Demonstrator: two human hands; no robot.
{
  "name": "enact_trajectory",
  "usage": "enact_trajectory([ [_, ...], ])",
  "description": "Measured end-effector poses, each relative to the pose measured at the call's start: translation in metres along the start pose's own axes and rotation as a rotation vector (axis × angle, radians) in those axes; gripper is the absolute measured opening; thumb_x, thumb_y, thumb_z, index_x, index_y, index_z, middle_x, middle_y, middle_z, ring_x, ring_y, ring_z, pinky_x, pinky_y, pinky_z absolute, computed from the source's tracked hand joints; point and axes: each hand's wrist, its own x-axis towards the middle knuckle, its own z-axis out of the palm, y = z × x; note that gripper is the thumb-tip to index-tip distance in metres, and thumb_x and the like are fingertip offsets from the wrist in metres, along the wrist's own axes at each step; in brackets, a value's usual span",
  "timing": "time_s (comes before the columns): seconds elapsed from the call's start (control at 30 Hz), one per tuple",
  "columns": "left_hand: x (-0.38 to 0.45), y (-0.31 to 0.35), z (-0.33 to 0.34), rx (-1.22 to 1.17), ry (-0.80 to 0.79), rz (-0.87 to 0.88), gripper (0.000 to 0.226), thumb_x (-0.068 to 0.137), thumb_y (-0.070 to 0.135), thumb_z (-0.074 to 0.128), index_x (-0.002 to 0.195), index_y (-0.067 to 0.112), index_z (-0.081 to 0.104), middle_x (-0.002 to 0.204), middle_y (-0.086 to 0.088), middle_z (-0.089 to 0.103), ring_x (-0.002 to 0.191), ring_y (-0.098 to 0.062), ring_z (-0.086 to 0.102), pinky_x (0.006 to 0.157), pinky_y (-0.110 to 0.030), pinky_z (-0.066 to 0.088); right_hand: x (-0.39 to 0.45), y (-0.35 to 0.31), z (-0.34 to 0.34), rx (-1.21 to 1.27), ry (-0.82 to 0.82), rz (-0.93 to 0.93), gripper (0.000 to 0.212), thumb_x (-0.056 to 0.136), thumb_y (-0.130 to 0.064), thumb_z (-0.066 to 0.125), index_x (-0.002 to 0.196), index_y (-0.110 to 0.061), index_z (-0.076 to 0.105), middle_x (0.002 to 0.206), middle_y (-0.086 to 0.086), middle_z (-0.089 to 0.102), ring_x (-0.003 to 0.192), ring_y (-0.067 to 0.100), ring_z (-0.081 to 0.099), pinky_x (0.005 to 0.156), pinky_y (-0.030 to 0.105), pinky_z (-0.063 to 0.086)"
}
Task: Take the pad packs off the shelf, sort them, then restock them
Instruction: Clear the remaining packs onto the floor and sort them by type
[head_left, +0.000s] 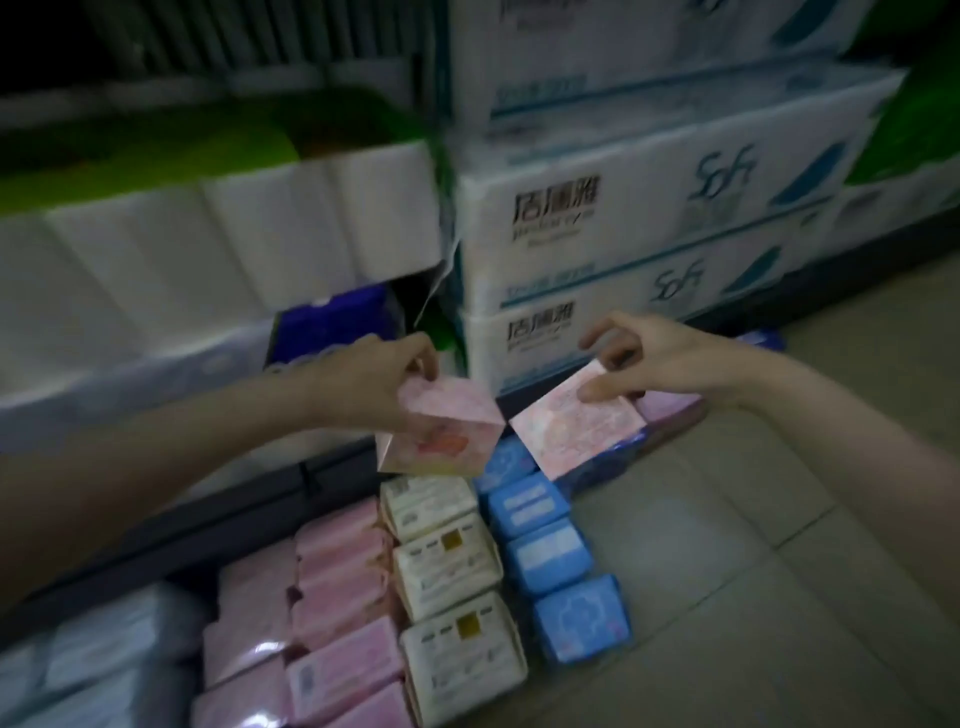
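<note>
Head view. The left hand (384, 382) gripped a pale pink pad pack (441, 428) from above, its fingers curled over the top edge, and held it clear of the rows below. The right hand (644, 364) pinched the upper edge of a second pink patterned pack (576, 434) between thumb and fingers; this pack was tilted, its lower part over dark blue packs (602, 470), though whether it touched them could not be told through the blur. On the tiled floor (727, 571), packs already lay sorted in parallel rows: pink packs (337, 587) at left, cream packs (447, 571) in the middle, light blue packs (550, 551) at right. Behind the hands stood stacked white tissue cartons (649, 208) and, to the left, wrapped paper rolls (208, 260) on the shelf (156, 535).

The step in hand appeared to be sorting. To do it well, each pink patterned pack should be matched by print, not by colour alone, since the plain pink row looked similar in the dim light. Both should then be set flat, edges squared to their neighbours, either heading a new row or joining a like one, so that restocking can proceed row by row.
</note>
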Motion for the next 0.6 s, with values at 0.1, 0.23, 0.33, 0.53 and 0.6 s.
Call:
enact_trajectory([
  [0.1, -0.021, -0.037, 0.041, -0.037, -0.104, -0.107, 0.054, 0.071, 0.05, 0.073, 0.105, 0.029, 0.037, 0.105, 0.009, 0.049, 0.092, -0.009, 0.049, 0.071, -0.014, 0.039, 0.026, 0.026, 0.039, 0.074, -0.088, -0.005, 0.039, 0.071, -0.004, 0.077, 0.097, -0.016, 0.052, 0.092, 0.015, 0.056, 0.07, 0.018, 0.054, 0.055, 0.021, 0.048],
  [0.23, -0.081, -0.091, 0.08, -0.1, -0.149, -0.311, 0.074, 0.058, 0.07, 0.068, 0.113, 0.026, 0.046, 0.107, 0.012, 0.054, 0.091, -0.003, 0.054, 0.077, -0.014, 0.044, 0.062, 0.023, 0.101, 0.049, -0.19, -0.118, 0.039, 0.068, -0.012, 0.082, 0.095, -0.019, 0.053, 0.096, 0.004, 0.057, 0.081, 0.016, 0.058, 0.073, 0.028, 0.056],
  [0.33, -0.122, -0.138, 0.117, -0.055, -0.152, -0.376, 0.095, 0.062, 0.083, 0.053, 0.125, 0.012, 0.051, 0.122, 0.002, 0.054, 0.11, -0.015, 0.056, 0.095, -0.024, 0.042, 0.081, 0.009, 0.148, -0.053, -0.212, -0.238, 0.044, 0.063, -0.024, 0.084, 0.095, -0.025, 0.053, 0.105, 0.001, 0.056, 0.098, 0.021, 0.057, 0.088, 0.04, 0.049],
  [0.53, -0.156, -0.178, 0.161, -0.002, -0.102, -0.42, 0.082, 0.071, 0.049, 0.071, 0.133, 0.002, 0.044, 0.126, -0.015, 0.049, 0.114, -0.03, 0.053, 0.096, -0.031, 0.042, 0.094, -0.006, 0.208, -0.148, -0.257, -0.327, 0.046, 0.068, -0.028, 0.08, 0.098, -0.026, 0.046, 0.11, -0.002, 0.044, 0.1, 0.013, 0.049, 0.079, 0.025, 0.041],
  [0.6, -0.156, -0.182, 0.173, 0.121, -0.006, -0.366, 0.082, 0.058, 0.04, 0.086, 0.122, 0.002, 0.052, 0.112, -0.016, 0.052, 0.096, -0.033, 0.06, 0.081, -0.033, 0.051, 0.094, -0.006, 0.218, -0.198, -0.289, -0.308, 0.046, 0.069, -0.03, 0.079, 0.099, -0.027, 0.045, 0.11, -0.004, 0.044, 0.101, 0.012, 0.048, 0.073, 0.02, 0.038],
])
